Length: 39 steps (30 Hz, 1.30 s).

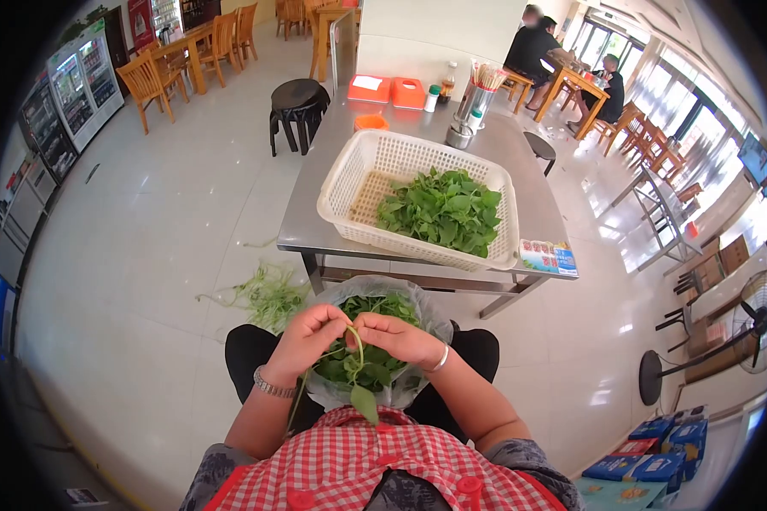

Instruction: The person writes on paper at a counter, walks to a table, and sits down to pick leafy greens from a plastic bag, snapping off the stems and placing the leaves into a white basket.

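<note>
My left hand (314,334) and my right hand (398,337) meet over my lap, fingertips pinched together. Between them is a leafy green stem (358,351), bent over at the top, with a leaf (364,404) hanging toward my apron. Another thin stem trails below my left hand. Under both hands sits a clear plastic bag (439,317) holding more leafy greens (375,305). In front, a white perforated basket (337,192) on the steel table (311,223) contains a heap of picked leaves (441,209).
Bare stems (268,296) lie on the floor at left. On the table are orange-red boxes (407,93), a skewer holder (484,85), bottles and a printed packet (547,257). Black stools (300,100) stand left of it. A fan (750,328) is at right; people (533,51) sit behind.
</note>
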### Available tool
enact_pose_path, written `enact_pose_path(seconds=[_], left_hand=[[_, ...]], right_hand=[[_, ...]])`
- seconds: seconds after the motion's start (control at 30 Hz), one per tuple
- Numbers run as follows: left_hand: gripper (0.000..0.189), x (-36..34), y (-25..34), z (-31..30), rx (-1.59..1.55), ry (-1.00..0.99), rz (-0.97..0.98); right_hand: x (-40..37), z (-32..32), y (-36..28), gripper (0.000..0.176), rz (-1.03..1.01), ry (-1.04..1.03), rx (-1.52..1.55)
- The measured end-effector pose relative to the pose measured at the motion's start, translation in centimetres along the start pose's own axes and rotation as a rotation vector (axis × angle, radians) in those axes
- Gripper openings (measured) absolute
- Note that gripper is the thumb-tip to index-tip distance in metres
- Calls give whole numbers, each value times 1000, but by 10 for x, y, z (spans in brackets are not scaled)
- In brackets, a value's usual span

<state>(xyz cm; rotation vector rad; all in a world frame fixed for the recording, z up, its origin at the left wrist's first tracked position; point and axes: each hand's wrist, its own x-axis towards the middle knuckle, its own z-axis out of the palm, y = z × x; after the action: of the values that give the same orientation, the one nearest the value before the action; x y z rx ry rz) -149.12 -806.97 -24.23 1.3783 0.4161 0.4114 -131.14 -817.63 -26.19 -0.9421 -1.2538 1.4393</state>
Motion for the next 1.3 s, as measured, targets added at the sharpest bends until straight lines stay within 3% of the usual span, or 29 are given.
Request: enact_pose_path(seconds=[0.07, 0.2, 0.27, 0.37, 0.5, 0.6, 0.7, 0.73, 0.8, 0.83, 0.87, 0.9, 0.97, 1.07, 1.1, 1.17, 1.23, 1.3], left_hand=[[12, -2, -1, 1, 255, -8, 123], [10, -5, 3, 6, 317, -127, 146], [10, -4, 1, 5, 345, -152, 195], [10, -8, -8, 2, -227, -233, -125], [12, -10, -8, 11, -484, -226, -57], [14, -10, -9, 10, -558, -196, -40], [16, -8, -12, 9, -635, -139, 6], [17, -7, -9, 10, -628, -79, -15], [18, -5, -5, 7, -595, 5, -32], [18, -3, -4, 4, -571, 26, -33], [19, -2, -4, 1, -546, 48, -37], [19, -2, -2, -2, -518, 74, -25], [20, -1, -3, -5, -462, 108, 5], [19, -2, -2, -11, -422, 123, 9], [18, -1, -3, -11, -420, 142, -6], [21, 3, -5, -12, -437, 166, -16], [22, 7, -2, -12, -448, 181, -22], [22, 10, -3, -13, -438, 195, -6]], right_hand=[[-5, -2, -11, 19, 20, 22, -289], [-8, -3, -19, 22, -77, 47, -613], [-11, -3, -29, 23, -2, -4, -532], [-11, -3, -21, 24, 23, -59, -267], [-7, 1, -9, 19, -55, -53, -21], [-3, 0, -8, 24, -71, -13, -3], [2, -4, -26, 18, -260, 105, -53], [2, -12, -35, 17, -236, 253, -138], [1, -36, -69, 15, -372, 531, -405], [4, -51, -85, 10, -417, 768, -694], [6, -67, -104, 10, -297, 953, -972], [10, -96, -115, 20, -208, 996, -1210], [12, -127, -109, 29, -286, 1189, -1767], [10, -111, -111, 38, -399, 965, -1605], [9, -90, -108, 36, -367, 819, -1475], [7, -54, -90, 29, -201, 455, -862], [9, -27, -71, 26, -167, 127, -663], [11, -11, -60, 27, -125, 28, -560]])
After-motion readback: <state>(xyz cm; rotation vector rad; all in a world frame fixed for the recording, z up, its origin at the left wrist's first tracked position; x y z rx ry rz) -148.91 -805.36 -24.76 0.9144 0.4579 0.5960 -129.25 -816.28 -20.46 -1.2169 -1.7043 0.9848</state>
